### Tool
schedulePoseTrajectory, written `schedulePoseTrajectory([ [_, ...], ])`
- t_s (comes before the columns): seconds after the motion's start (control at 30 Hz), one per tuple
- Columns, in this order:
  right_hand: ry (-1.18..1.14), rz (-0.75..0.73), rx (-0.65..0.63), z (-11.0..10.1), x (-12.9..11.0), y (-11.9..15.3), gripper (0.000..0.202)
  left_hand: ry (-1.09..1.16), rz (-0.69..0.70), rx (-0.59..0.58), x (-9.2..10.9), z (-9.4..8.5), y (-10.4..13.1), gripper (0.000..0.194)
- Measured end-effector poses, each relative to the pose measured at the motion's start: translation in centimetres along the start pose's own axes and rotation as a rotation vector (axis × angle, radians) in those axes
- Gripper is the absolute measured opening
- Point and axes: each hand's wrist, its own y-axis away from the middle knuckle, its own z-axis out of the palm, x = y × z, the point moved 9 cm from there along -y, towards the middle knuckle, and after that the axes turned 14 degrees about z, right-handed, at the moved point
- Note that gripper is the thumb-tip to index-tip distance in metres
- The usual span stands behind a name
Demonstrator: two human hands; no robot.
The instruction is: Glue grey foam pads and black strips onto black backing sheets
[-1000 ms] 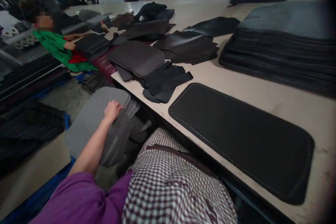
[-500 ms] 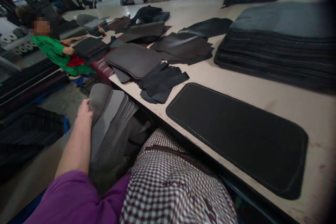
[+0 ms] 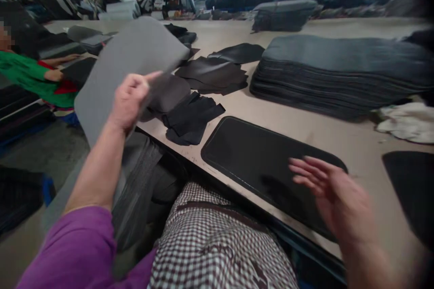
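My left hand (image 3: pixel 130 99) is closed on the edge of a large grey sheet (image 3: pixel 111 67), lifted at the left over the table edge. The sheet hides part of the table behind it. My right hand (image 3: pixel 339 198) hovers above the right part of a black mat (image 3: pixel 251 153) with rounded corners; it is open, fingers stretched, holding nothing. The mat lies flat along the table's near edge. Below my left forearm hangs a bundle of grey sheets (image 3: pixel 135 185) beside the table.
Black cut strips (image 3: pixel 190 119) and dark brown pieces (image 3: pixel 213 74) lie on the pale table (image 3: pixel 233 106). A tall stack of dark mats (image 3: pixel 305 81) stands behind, with a white cloth (image 3: pixel 410 122) at right. A co-worker in a green shirt (image 3: pixel 27 74) is at far left.
My left hand has raised a grey sheet from the hanging bundle up and to the right. My right hand has come into view over the mat. The view has swung right.
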Motion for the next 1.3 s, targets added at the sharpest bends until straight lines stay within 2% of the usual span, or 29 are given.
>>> schedulePoseTrajectory([
  [0.07, -0.152, 0.117, -0.174, 4.5, 0.6, -3.1, 0.056, 0.264, 0.040, -0.388, 2.0, 8.8, 1.4, 0.017],
  [0.13, -0.238, 0.189, -0.319, 8.6, 0.5, -5.6, 0.075, 0.372, 0.052, -0.689, 3.0, 15.2, 4.2, 0.022],
  [0.17, -0.267, 0.216, -0.353, 10.0, 0.4, -6.7, 0.081, 0.405, 0.054, -0.796, 3.0, 17.5, 5.6, 0.024],
  [0.23, -0.298, 0.274, -0.336, 11.5, 0.9, -8.6, 0.080, 0.451, 0.063, -0.920, 2.4, 20.4, 8.0, 0.024],
  [0.33, -0.260, 0.307, -0.185, 11.5, 2.3, -10.5, 0.070, 0.476, 0.106, -0.975, 1.1, 22.2, 10.3, 0.023],
  [0.43, -0.194, 0.233, -0.063, 10.8, 3.1, -11.1, 0.076, 0.446, 0.077, -0.967, -0.8, 21.4, 11.5, 0.023],
  [0.5, -0.148, 0.177, -0.036, 10.6, 3.2, -10.9, 0.074, 0.350, -0.003, -0.829, -3.3, 19.1, 11.2, 0.026],
  [0.53, -0.125, 0.152, -0.029, 10.5, 3.2, -10.7, 0.073, 0.261, -0.050, -0.708, -5.0, 17.2, 10.7, 0.028],
  [0.6, -0.076, 0.114, -0.030, 10.4, 3.0, -10.4, 0.073, -0.011, -0.143, -0.434, -8.9, 12.2, 9.9, 0.033],
  [0.67, -0.020, 0.068, -0.029, 10.4, 2.6, -10.0, 0.072, -0.357, -0.236, -0.262, -12.4, 7.2, 9.9, 0.036],
  [0.7, 0.012, 0.045, -0.029, 10.4, 2.5, -9.9, 0.072, -0.517, -0.282, -0.245, -14.0, 5.4, 10.2, 0.038],
  [0.77, 0.066, -0.001, -0.029, 10.4, 2.4, -9.7, 0.071, -0.707, -0.381, -0.306, -16.9, 3.4, 11.0, 0.043],
  [0.87, 0.107, -0.044, -0.033, 10.6, 2.5, -9.5, 0.067, -0.657, -0.503, -0.375, -20.1, 2.7, 12.2, 0.052],
  [0.97, 0.137, -0.072, -0.023, 10.6, 2.4, -9.2, 0.063, -0.461, -0.561, -0.267, -21.2, 2.6, 12.5, 0.058],
  [1.07, 0.127, -0.089, -0.024, 10.3, 1.8, -8.8, 0.062, -0.237, -0.581, -0.170, -20.9, 3.1, 12.0, 0.058],
  [1.17, 0.088, -0.109, -0.008, 9.2, 0.8, -8.2, 0.061, -0.086, -0.547, -0.091, -19.3, 3.1, 10.8, 0.055],
  [1.3, 0.041, -0.168, 0.054, 6.0, -0.5, -7.0, 0.059, 0.039, -0.477, -0.006, -16.0, 3.4, 9.3, 0.052],
])
